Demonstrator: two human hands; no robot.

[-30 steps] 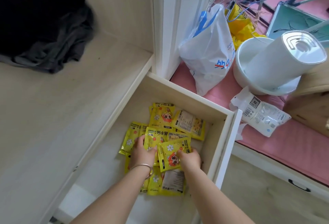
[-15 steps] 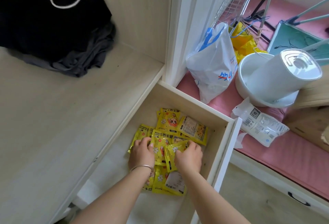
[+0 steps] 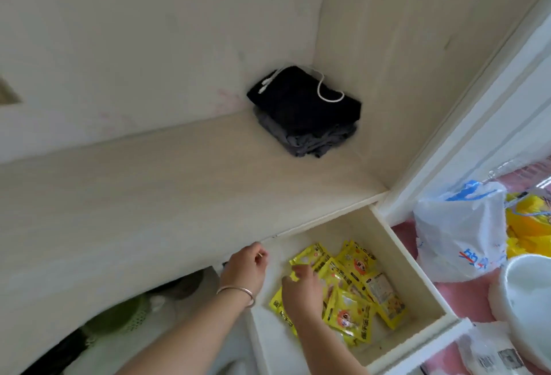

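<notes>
An open pale wooden drawer [image 3: 416, 267] sits under a wide shelf [image 3: 167, 195] and holds several yellow snack packets [image 3: 356, 264] in a loose heap. My right hand [image 3: 302, 289] reaches down onto the left side of the heap, and its thumb and fingers appear to pinch the edge of one yellow packet. My left hand [image 3: 247, 267], with a silver bracelet on the wrist, hovers at the drawer's left edge just under the shelf lip. Its fingers are loosely curled and hold nothing.
Folded black and grey clothes [image 3: 307, 112] lie in the shelf's back corner. Right of the drawer, on a pink mat [image 3: 465, 300], stand a white plastic bag [image 3: 459, 237], a yellow bag [image 3: 529, 225], a white bowl-shaped appliance [image 3: 524, 312] and a white packet [image 3: 492, 355]. A green basket [image 3: 119, 318] sits lower left.
My left hand has lifted off the packets and moved left to the drawer's edge. My right hand stays on the heap. The view has swung up and left.
</notes>
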